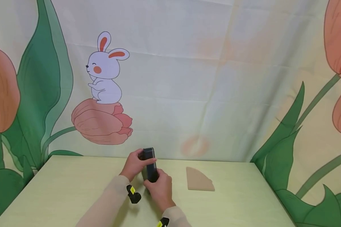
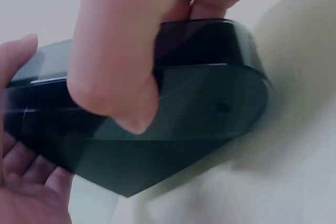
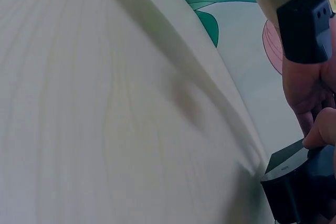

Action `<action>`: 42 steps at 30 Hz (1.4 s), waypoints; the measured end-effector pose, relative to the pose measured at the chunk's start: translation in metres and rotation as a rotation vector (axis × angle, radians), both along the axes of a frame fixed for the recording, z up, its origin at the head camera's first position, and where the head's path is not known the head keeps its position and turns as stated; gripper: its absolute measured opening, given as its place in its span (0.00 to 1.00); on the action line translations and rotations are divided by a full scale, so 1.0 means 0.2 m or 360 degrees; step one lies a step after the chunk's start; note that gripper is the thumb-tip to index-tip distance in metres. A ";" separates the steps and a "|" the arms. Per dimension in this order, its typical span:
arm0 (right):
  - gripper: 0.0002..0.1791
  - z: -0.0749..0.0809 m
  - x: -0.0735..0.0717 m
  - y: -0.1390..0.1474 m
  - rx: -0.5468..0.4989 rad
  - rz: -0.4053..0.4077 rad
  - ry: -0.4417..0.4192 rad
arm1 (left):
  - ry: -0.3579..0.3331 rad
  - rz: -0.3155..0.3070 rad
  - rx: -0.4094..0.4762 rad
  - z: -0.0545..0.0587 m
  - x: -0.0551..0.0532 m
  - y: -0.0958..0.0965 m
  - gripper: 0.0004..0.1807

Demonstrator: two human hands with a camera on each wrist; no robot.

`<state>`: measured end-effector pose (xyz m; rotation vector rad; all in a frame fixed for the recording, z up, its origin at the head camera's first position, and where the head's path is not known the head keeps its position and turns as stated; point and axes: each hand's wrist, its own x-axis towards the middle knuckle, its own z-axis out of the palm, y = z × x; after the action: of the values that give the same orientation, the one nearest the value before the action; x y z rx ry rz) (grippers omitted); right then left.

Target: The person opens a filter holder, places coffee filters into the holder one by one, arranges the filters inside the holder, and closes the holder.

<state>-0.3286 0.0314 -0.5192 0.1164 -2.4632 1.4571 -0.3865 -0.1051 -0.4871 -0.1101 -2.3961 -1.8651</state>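
Observation:
Both hands hold a dark, glossy, flat thing (image 1: pixel 151 170) on edge over the middle of the table; its exact kind cannot be told. In the left wrist view this dark thing (image 2: pixel 189 103) has a rounded end with a small round mark and a pointed corner below. My left hand (image 1: pixel 134 164) grips its far upper part, thumb across the narrow side. Nearer me, my right hand (image 1: pixel 162 188) grips the lower end, thumb towards the left. Only part of the dark thing (image 3: pixel 296 192) shows in the right wrist view.
A tan fan-shaped piece (image 1: pixel 199 179) lies flat on the pale table (image 1: pixel 233 205), to the right of the hands. Behind the table's far edge hangs a cloth (image 1: pixel 170 78) printed with a rabbit and tulips. A black camera (image 1: pixel 134 194) is worn on the left wrist.

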 end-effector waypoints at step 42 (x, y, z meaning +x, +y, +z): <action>0.19 0.11 0.21 0.30 0.0152 0.0709 -0.0049 | 0.0070 -0.0021 -0.0017 0.05 0.55 -0.08 0.35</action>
<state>-0.2861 0.0920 -0.4972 0.7062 -2.6456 1.5051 -0.2766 -0.1209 -0.4765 -0.1664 -2.3824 -1.8357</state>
